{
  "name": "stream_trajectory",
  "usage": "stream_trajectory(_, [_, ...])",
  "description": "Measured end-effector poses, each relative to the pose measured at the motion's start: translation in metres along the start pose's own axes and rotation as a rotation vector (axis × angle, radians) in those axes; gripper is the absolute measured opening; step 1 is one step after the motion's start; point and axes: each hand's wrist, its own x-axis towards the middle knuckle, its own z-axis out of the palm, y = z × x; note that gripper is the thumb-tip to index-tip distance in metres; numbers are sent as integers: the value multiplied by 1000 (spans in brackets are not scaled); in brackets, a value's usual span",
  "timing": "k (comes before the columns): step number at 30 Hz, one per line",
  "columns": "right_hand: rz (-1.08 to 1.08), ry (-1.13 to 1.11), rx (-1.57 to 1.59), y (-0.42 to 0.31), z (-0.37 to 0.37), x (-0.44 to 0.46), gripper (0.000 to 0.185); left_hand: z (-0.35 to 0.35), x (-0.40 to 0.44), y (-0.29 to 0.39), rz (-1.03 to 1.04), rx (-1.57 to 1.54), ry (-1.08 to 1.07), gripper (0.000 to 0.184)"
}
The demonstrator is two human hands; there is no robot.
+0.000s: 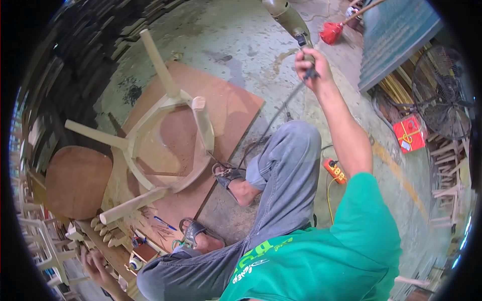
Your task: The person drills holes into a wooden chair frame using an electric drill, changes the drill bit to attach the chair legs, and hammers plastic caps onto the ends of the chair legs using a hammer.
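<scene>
My right hand [314, 67] is raised at the upper right, its fingers wrapped round the rear end of an olive-brown corded power tool [288, 20]. The tool's front end runs out of view at the top, so its exact kind is hidden. From my grip a dark cord [281, 110] hangs toward my feet. My left hand [95, 266], slightly blurred at the lower left, has its fingers apart and nothing visible in them. It is nearest to a wooden box [118, 248] of small parts. A pale wooden chair frame [193, 173] lies legs-up in front of me.
The frame rests on a brown board [236, 100]. A rounded wooden panel [78, 180] leans at left; a blue pen [164, 223] lies near my foot. An orange power strip [335, 170], red box [409, 133], black fan [442, 93] and red-headed broom [331, 32] are at right.
</scene>
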Motion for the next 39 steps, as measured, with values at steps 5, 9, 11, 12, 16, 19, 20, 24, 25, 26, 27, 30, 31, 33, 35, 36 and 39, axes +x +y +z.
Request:
stream_trajectory(5, [-97,308,124,13,-123,98,31,-51,-131,-139,-550,495,-14,48])
stream_trajectory(9, [-42,480,257,64,-222,124,27,44,-224,-144,-875,487,-293,48])
stream_trajectory(11, [-5,552,291,91,-251,126,25,107,-245,-122,-902,383,-430,48])
stream_trajectory(12, [7,557,294,105,-270,132,26,137,-249,-110,-902,330,-489,48])
stream_trajectory(16, [164,616,218,129,-304,156,23,205,-241,-65,-870,166,-593,48])
stream_trajectory(19, [108,544,-45,150,-334,185,13,211,-235,-39,-877,114,-574,48])
stream_trajectory(20, [12,537,-98,159,-338,190,13,207,-235,-34,-881,102,-556,48])
stream_trajectory(24, [76,591,-293,164,-341,210,9,184,-249,-21,-905,77,-493,48])
stream_trajectory(25, [78,610,-344,166,-339,207,8,181,-252,-18,-913,73,-480,48])
stream_trajectory(26, [153,518,-288,163,-350,208,11,181,-254,-16,-913,69,-474,48])
stream_trajectory(27, [129,561,-256,167,-348,209,15,180,-257,-15,-913,66,-467,48])
stream_trajectory(30, [190,707,-545,163,-296,169,33,187,-264,-10,-900,36,-454,48])
stream_trajectory(31, [233,744,-712,161,-272,149,41,189,-267,-9,-896,20,-449,48])
stream_trajectory(33, [44,447,-1334,159,-291,137,53,194,-272,-7,-886,-14,-430,48])
stream_trajectory(35, [-74,209,-1617,165,-289,119,61,198,-277,-8,-877,-51,-419,48])
stream_trajectory(36, [-76,148,-1611,178,-277,101,63,200,-279,-9,-875,-73,-412,48])
stream_trajectory(39, [184,-146,-1396,231,-163,25,68,201,-289,-10,-859,-126,-383,48])
